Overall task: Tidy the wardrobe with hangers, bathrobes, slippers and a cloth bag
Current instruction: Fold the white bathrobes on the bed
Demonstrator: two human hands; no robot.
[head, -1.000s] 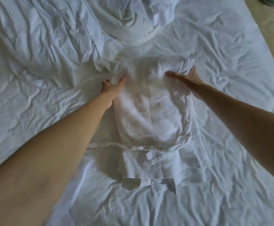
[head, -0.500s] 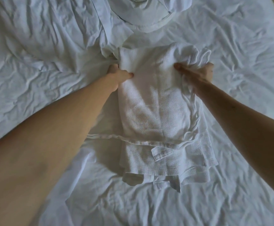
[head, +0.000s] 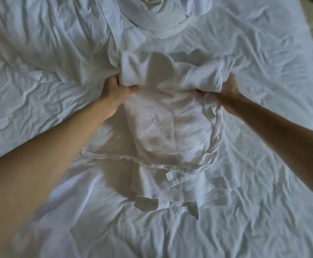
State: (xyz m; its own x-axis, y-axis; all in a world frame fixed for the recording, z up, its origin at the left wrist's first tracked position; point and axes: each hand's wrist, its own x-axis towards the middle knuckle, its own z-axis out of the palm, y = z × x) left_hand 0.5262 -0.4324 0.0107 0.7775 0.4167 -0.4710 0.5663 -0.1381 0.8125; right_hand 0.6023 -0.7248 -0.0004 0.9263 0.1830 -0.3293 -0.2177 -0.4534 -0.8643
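Both our hands grasp the far end of the white waffle-weave bathrobe (head: 167, 131). Our left hand (head: 117, 89) comes in from the lower left on a bare, outstretched arm; its fingers curl over the robe's far left corner and the thumb pinches the cloth from the near side. Our right hand (head: 228, 88) reaches in from the right on a bare forearm, fingers wrapped around the far right corner, thumb pointing inward along the fabric. Between the two hands the far edge of the bathrobe is bunched and raised off the bed (head: 263, 211), its folds standing up above the flat part.

Nearer to us than the hands, the bathrobe lies folded in a rough rectangle on the wrinkled white sheet, roughly in the middle of the bed. A narrow belt (head: 114, 157) of the same cloth trails out from the robe's left side, and a short belt loop or tab (head: 176, 178) sits on the robe's near layers. Beyond the bathrobe, a crumpled white duvet (head: 45, 40) and a pillow (head: 161, 17) lie heaped on the bed.
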